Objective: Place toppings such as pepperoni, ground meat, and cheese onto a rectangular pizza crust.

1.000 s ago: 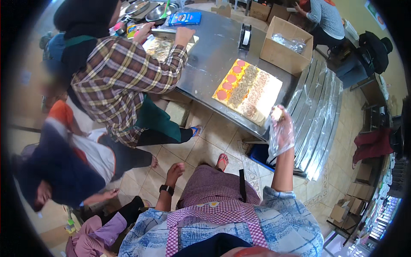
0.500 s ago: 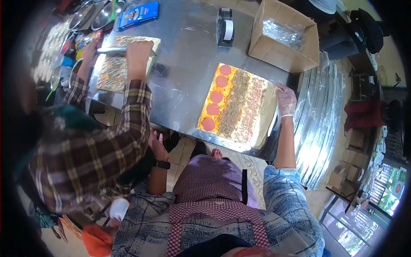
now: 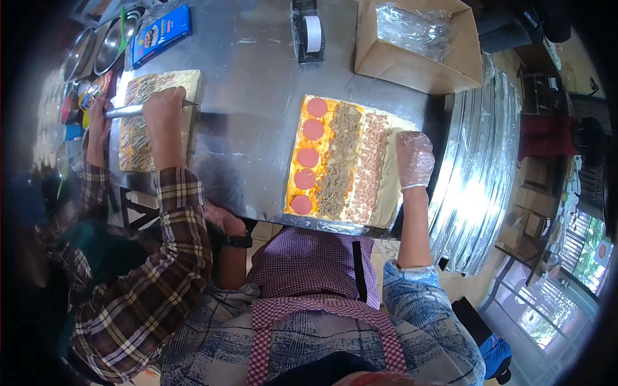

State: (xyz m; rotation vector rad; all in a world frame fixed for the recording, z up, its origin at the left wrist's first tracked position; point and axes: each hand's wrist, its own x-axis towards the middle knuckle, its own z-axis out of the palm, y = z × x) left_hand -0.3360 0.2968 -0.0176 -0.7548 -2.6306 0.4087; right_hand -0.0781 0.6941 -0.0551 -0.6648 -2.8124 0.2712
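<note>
A rectangular flat dough sheet (image 3: 388, 204) lies in front of me at the table's near edge. From left to right it carries pink sausage rounds (image 3: 308, 157) on orange spread, a band of brown crumbled meat (image 3: 337, 161), and a band of pinkish shredded topping (image 3: 369, 164). Its right strip is bare. My right hand (image 3: 415, 157), in a clear plastic glove, is closed at this strip; whatever its fingertips hold is hidden. Lower left, my left hand (image 3: 224, 220), with a black watch at the wrist, rests empty by the table edge, fingers loosely stretched and partly behind a co-worker's sleeve.
On the left, a co-worker in a plaid sleeve (image 3: 180, 193) holds a long knife (image 3: 125, 110) over another topped sheet (image 3: 183, 138). Behind stand a blue box (image 3: 161, 36), metal bowls (image 3: 116, 48), a tape dispenser (image 3: 309, 35) and a carton (image 3: 412, 67) with clear plastic.
My right hand has shifted inward over the bare strip, its fingers curling in. My left hand has come up to the table edge. The whole view has shifted; the co-worker keeps hold of the knife.
</note>
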